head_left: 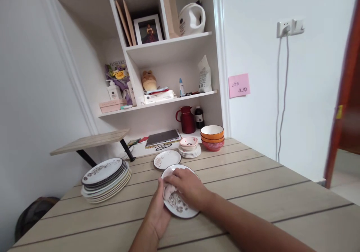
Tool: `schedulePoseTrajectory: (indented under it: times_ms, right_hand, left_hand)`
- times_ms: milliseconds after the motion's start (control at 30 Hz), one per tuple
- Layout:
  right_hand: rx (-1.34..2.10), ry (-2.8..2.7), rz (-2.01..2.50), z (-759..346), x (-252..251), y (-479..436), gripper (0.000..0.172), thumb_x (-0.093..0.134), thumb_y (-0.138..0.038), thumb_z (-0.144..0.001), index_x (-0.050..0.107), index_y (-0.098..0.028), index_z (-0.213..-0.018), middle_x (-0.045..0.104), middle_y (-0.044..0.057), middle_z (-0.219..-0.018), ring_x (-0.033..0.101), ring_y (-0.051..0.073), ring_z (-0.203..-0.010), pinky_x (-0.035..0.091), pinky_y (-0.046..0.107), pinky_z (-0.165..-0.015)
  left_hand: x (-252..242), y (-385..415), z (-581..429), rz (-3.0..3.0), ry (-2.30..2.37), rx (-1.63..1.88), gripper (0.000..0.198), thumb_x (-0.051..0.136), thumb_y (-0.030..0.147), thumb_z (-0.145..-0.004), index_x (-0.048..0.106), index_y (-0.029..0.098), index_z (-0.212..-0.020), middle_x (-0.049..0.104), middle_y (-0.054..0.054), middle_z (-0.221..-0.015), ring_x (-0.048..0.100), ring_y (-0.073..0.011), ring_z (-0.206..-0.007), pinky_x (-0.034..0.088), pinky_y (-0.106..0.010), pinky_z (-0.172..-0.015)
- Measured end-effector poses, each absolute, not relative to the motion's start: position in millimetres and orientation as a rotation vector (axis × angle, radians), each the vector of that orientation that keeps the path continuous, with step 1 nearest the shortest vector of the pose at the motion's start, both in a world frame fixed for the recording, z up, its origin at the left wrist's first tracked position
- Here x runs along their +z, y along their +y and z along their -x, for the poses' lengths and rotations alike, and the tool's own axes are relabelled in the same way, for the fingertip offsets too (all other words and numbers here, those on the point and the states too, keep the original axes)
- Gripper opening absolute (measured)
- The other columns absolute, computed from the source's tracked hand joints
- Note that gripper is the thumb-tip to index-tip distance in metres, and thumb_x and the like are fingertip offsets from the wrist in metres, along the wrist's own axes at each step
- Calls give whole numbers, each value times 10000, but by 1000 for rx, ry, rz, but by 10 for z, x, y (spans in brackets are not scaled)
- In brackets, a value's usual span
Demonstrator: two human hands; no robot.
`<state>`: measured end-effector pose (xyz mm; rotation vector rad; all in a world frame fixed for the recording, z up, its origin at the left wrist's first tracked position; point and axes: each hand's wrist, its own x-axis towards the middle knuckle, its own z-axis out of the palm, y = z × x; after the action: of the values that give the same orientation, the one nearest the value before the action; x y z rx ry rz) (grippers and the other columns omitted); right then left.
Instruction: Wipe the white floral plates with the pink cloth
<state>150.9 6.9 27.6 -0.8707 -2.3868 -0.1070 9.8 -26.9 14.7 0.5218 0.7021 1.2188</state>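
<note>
A white plate (194,211) with a dark rim and a brown floral print is tilted up just above the table's near middle. My left hand (159,210) grips it by the left edge, thumb on the rim and the other fingers hidden underneath. Across the plate's face lies my right hand (187,186), its fingers closed over a crumpled pale pink cloth (168,192) pressed against the surface. Just beyond, another dark-rimmed plate (167,159) with a flower print rests flat on the table.
On the left stands a tall stack of plates (105,180) near a small raised shelf (90,143). Small dishes (189,149), orange and red bowls (213,135), a red jug (187,120) and a laptop (163,137) are at the back of the slatted table (267,192).
</note>
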Motion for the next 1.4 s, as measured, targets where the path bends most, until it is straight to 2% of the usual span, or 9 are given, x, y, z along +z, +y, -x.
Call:
schedulePoseTrajectory:
  times_ms: [100, 267, 467, 700, 833, 1000, 1133, 1300, 1400]
  right_hand:
    - [-197, -2311, 938, -1568, 257, 175, 340, 507, -240, -932, 578, -316, -1256, 621, 62, -1125, 535, 228, -1012, 348, 351, -858]
    - [-269, -2310, 1044, -1677, 280, 261, 319, 494, -260, -942, 587, -298, -1245, 621, 85, -1135, 545, 233, -991, 368, 347, -832]
    - [-166, -2394, 1262, -1762, 273, 261, 343, 472, -230, -905, 543, -238, -1240, 634, 95, -1128, 626, 209, -816, 385, 296, -672]
    - [-42, -2662, 1011, -1724, 405, 46, 237, 559, -305, -831, 583, -208, -1046, 683, 63, -976, 620, 209, -790, 351, 281, -639]
    - [-14, -2619, 811, -1555, 367, -34, 265, 576, -304, -839, 586, -242, -1096, 646, 40, -1054, 593, 185, -833, 340, 273, -651]
    - [-198, -2359, 906, -1502, 270, 111, 236, 519, -242, -910, 620, -273, -1121, 612, 47, -1067, 552, 193, -905, 342, 306, -755]
    - [-253, -2234, 983, -1637, 284, 235, 268, 524, -279, -932, 616, -285, -1184, 611, 62, -1094, 542, 213, -983, 338, 326, -807]
    - [-274, -2277, 1222, -1765, 290, 288, 307, 495, -217, -920, 606, -258, -1204, 622, 95, -1091, 585, 231, -938, 369, 328, -767]
    - [-184, -2378, 1319, -1800, 295, 270, 291, 511, -265, -906, 597, -233, -1182, 634, 106, -1099, 618, 225, -874, 378, 307, -705]
  left_hand:
    - [158, -278, -126, -529, 717, 1210, 544, 578, 475, -877, 585, 134, -1300, 690, -173, -1190, 648, -299, -1109, 460, -436, -1004]
    - [180, -294, -128, -502, 699, 1211, 573, 574, 463, -880, 540, 141, -1352, 663, -183, -1238, 620, -312, -1159, 438, -453, -1034]
    - [144, -237, -123, -409, 760, 1408, 566, 508, 432, -926, 463, 158, -1420, 663, -175, -1241, 606, -297, -1185, 416, -463, -1061]
    - [136, -247, -74, -451, 698, 1339, 582, 543, 445, -906, 489, 142, -1400, 663, -175, -1240, 626, -314, -1149, 439, -463, -1036]
    - [111, -233, -38, -494, 666, 1226, 603, 554, 481, -888, 510, 134, -1379, 678, -174, -1214, 634, -318, -1132, 446, -457, -1024]
    - [91, -222, -94, -564, 582, 1193, 638, 529, 551, -875, 494, 181, -1394, 656, -161, -1260, 599, -308, -1191, 410, -461, -1058]
    - [87, -225, -112, -560, 590, 1159, 649, 535, 539, -876, 501, 137, -1384, 633, -190, -1284, 571, -319, -1225, 390, -467, -1080]
    - [38, -183, -82, -481, 649, 1315, 581, 518, 480, -906, 499, 158, -1389, 643, -170, -1276, 575, -301, -1225, 394, -457, -1085]
    - [7, -154, -56, -422, 695, 1363, 563, 509, 471, -913, 500, 164, -1386, 662, -161, -1251, 592, -295, -1204, 419, -456, -1065]
